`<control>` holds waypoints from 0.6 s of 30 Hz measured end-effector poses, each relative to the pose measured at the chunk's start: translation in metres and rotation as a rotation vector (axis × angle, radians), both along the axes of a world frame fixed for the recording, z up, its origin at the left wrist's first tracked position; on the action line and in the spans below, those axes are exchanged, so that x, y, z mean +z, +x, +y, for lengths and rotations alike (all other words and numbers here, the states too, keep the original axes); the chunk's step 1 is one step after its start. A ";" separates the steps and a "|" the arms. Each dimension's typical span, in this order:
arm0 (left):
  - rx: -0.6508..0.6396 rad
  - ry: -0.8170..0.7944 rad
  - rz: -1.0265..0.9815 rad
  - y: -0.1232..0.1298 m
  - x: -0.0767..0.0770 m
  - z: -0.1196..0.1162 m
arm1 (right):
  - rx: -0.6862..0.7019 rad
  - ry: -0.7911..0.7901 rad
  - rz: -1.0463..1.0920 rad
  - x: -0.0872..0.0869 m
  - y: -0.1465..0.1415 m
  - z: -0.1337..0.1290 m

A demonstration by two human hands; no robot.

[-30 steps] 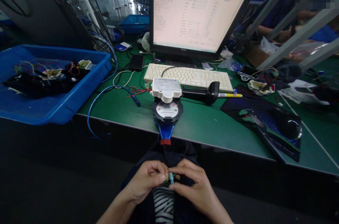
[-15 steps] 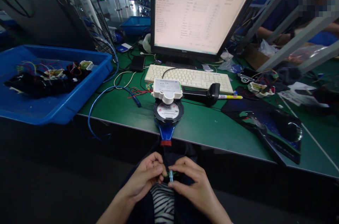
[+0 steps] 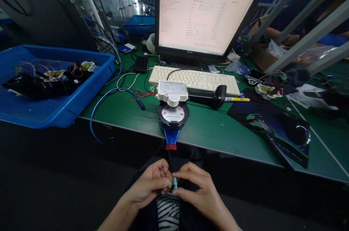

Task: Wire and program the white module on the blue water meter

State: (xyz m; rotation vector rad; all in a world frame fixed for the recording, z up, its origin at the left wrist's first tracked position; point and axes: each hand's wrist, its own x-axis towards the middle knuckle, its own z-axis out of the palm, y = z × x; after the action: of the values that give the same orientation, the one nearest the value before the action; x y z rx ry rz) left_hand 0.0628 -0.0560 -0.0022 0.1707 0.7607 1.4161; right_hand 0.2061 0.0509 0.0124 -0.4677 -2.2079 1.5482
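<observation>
Currently, the grip of the right hand (image 3: pixel 201 183) is clamping a small, stubby light-blue piece (image 3: pixel 175 183) between thumb and fingertips, above striped cloth (image 3: pixel 168 213). The left hand (image 3: pixel 147 184) is hanging curled beside it, near thin green strands (image 3: pixel 171 187); whether its grip is pinching them, I cannot tell. On the smooth green surface (image 3: pixel 131 118), a white casing (image 3: pixel 172 91) is adjoining a round-faced, glossy blue meter (image 3: pixel 173 114). A blue plastic tray (image 3: pixel 65 114) is holding black bundles (image 3: pixel 35 87) and coloured wires (image 3: pixel 27 66).
</observation>
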 end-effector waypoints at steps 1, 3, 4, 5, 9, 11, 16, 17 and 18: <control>0.004 0.004 0.010 0.000 0.001 0.000 | -0.004 0.001 0.002 0.000 0.000 0.000; 0.021 0.014 0.025 0.001 0.002 0.000 | -0.010 -0.002 0.005 -0.001 0.000 0.000; 0.031 0.019 0.030 0.002 0.003 0.000 | -0.010 -0.009 0.004 -0.001 0.000 0.000; 0.040 0.023 0.033 0.003 0.004 0.000 | -0.009 -0.019 -0.001 -0.002 0.000 0.000; 0.074 0.054 0.091 0.006 0.004 -0.002 | -0.009 -0.073 -0.020 -0.004 0.000 -0.001; 0.094 0.088 0.160 0.007 0.003 -0.003 | -0.018 -0.091 -0.020 -0.006 0.000 -0.001; 0.155 0.073 0.439 0.005 -0.003 -0.005 | -0.042 -0.110 -0.014 -0.005 -0.001 -0.002; 0.162 0.056 0.467 0.004 -0.004 -0.006 | -0.043 -0.109 -0.014 -0.004 -0.001 -0.002; 0.169 0.041 0.470 0.004 -0.004 -0.006 | -0.048 -0.102 -0.016 -0.002 -0.002 -0.001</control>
State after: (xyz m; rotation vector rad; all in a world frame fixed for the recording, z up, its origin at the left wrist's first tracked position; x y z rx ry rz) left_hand 0.0667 -0.0622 -0.0067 0.4925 1.1526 1.5730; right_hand 0.2042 0.0496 0.0100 -0.5618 -2.1205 1.6426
